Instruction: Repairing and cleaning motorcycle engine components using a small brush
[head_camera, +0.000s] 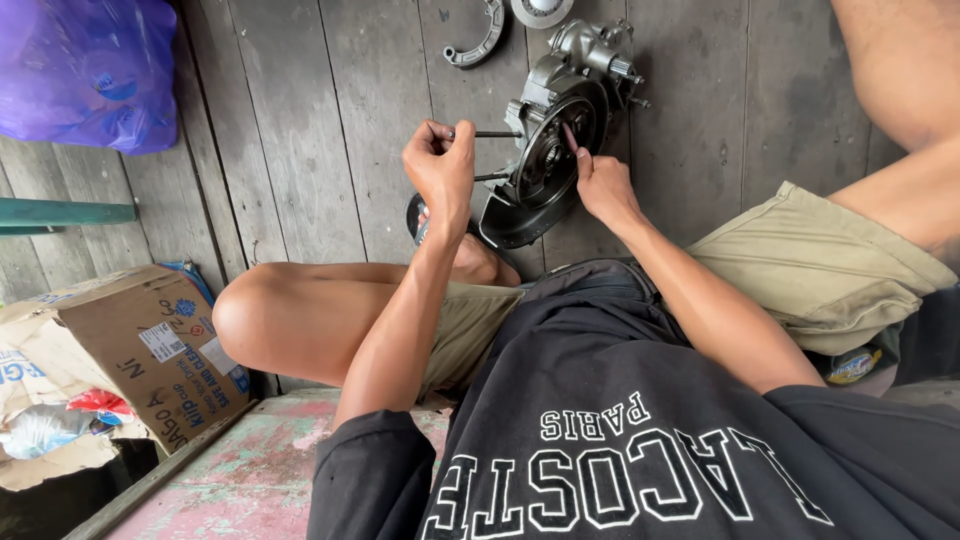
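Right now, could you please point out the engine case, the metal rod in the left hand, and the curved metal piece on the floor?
engine case (560, 150), head view, on its round dark cover.
metal rod (495, 133), head view, mid-shaft.
curved metal piece (478, 45), head view, on its arc.

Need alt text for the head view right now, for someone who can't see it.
A seated person works on a grey metal engine casing standing on a wooden plank floor; the left hand grips a thin metal rod, and the right hand touches the casing's round face. A curved metal part lies beyond.
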